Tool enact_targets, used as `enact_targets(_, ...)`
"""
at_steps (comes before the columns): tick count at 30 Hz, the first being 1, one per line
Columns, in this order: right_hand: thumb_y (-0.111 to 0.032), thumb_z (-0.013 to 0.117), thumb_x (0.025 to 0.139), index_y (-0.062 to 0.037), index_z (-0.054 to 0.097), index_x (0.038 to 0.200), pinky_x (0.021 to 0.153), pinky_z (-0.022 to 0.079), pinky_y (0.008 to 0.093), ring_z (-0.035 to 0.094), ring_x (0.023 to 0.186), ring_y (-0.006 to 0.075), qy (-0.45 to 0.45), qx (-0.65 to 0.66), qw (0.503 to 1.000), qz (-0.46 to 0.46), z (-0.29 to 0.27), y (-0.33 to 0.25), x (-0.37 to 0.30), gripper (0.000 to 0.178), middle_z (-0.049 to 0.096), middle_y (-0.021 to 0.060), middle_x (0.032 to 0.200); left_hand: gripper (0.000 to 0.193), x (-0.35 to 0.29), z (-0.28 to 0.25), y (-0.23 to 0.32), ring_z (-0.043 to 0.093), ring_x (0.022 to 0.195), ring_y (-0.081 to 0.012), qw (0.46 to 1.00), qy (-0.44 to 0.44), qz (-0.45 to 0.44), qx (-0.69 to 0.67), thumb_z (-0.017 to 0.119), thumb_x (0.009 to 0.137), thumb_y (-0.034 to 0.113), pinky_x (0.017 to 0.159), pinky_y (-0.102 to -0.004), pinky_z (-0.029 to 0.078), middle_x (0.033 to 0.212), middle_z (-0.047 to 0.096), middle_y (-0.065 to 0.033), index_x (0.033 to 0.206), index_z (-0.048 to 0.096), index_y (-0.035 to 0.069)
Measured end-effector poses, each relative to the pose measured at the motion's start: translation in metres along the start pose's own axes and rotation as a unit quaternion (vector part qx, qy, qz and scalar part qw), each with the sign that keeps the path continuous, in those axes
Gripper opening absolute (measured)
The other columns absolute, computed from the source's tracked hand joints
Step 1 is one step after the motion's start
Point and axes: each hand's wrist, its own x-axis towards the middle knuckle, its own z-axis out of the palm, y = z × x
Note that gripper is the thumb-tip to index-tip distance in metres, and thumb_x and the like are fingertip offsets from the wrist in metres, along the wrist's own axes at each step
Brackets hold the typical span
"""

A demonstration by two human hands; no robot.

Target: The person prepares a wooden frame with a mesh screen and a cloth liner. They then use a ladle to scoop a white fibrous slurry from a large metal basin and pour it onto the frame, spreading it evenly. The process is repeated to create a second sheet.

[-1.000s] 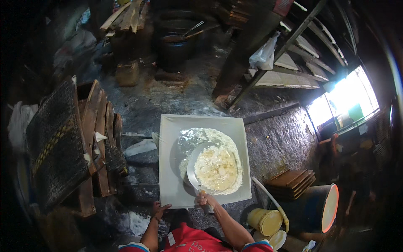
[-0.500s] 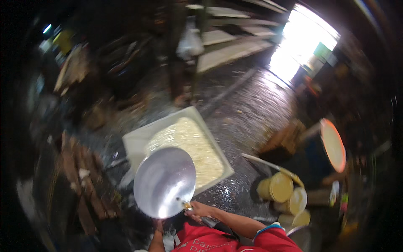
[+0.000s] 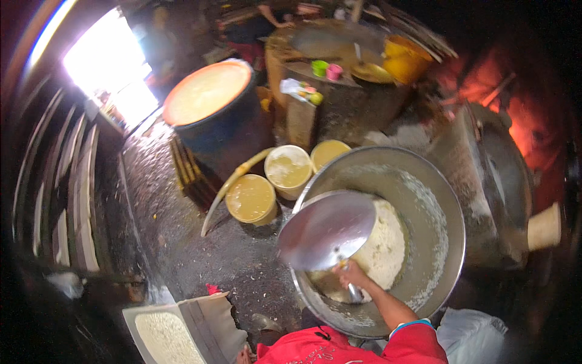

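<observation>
My right hand (image 3: 354,276) grips the handle of a shallow, round metal wok (image 3: 330,227). The wok is tilted over a big metal pot (image 3: 442,212), partly hiding a pale, curd-like mass (image 3: 391,236) inside it. White bits cling to the pot's inner wall. At the lower edge, a bit of skin that seems to be my left hand (image 3: 245,355) shows next to a pale box-shaped tray (image 3: 221,321); its fingers are too little seen to read. More of the white mass (image 3: 167,337) lies in that tray.
Buckets of yellowish liquid (image 3: 250,200) stand beside the pot, with a pale hose (image 3: 233,176) next to them. Behind is a blue barrel (image 3: 224,136) with an orange rim. Fire glows (image 3: 521,133) at far right. Another person's arm (image 3: 273,15) shows at the back.
My view has swung right, from the tray to the metal pot. The wok has moved from beside the tray to over the pot; my left hand has come away from it.
</observation>
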Motion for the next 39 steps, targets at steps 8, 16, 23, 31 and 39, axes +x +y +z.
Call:
enact_targets(8,-0.004,0.052,0.077,0.0016,0.043,0.115,0.077,0.05,0.0477,0.062,0.085,0.0415,0.453,-0.303,0.831,0.109,-0.255,0.077,0.146,0.039,0.062,0.0275,0.083,0.049,-0.048,0.141,0.199,0.066,0.076,-0.0235,0.978,-0.015,0.117,0.175,0.049,0.092,0.045,0.065,-0.032,0.051,0.095,0.066,-0.0146,0.113,0.053,0.001)
enact_targets(16,0.0,0.055,0.069,0.0059,0.052,0.107,0.068,0.054,0.0422,0.064,0.074,0.038,0.331,-0.448,0.829,-0.05,-0.318,0.368,0.246,0.038,0.063,0.0231,0.079,0.037,-0.055,0.225,0.255,0.065,0.081,-0.0262,0.959,-0.018,0.0,0.283,0.046,0.096,0.032,0.064,-0.0346,0.054,0.094,0.063,-0.014,0.112,0.053,-0.001)
enact_targets(23,-0.012,0.064,0.072,0.0025,0.059,0.075,0.041,0.047,0.034,0.06,0.045,0.0205,-0.042,-0.14,0.947,0.285,-0.259,0.405,0.24,0.016,0.061,0.0119,0.056,0.043,-0.071,0.217,0.234,0.064,0.083,-0.0209,0.935,0.079,-0.03,0.346,0.05,0.094,0.037,0.071,-0.0346,0.054,0.1,0.064,-0.0098,0.115,0.054,-0.001)
enact_targets(31,-0.018,0.065,0.08,0.0029,0.064,0.078,0.045,0.048,0.0302,0.057,0.044,0.0171,-0.198,-0.027,0.95,0.239,-0.231,0.461,0.146,0.021,0.062,0.0078,0.06,0.038,-0.064,0.223,0.237,0.065,0.084,-0.0213,0.961,0.019,-0.033,0.274,0.047,0.096,0.033,0.067,-0.0343,0.054,0.098,0.065,-0.0111,0.112,0.056,0.0)
enact_targets(39,-0.008,0.063,0.075,0.0023,0.056,0.079,0.042,0.045,0.0298,0.053,0.043,0.0152,-0.13,-0.169,0.964,0.157,-0.26,0.303,0.048,0.013,0.055,0.0067,0.058,0.043,-0.05,0.159,0.179,0.065,0.08,-0.0219,0.982,-0.019,-0.001,0.19,0.057,0.088,0.04,0.066,-0.0318,0.05,0.092,0.067,-0.0127,0.106,0.058,0.001)
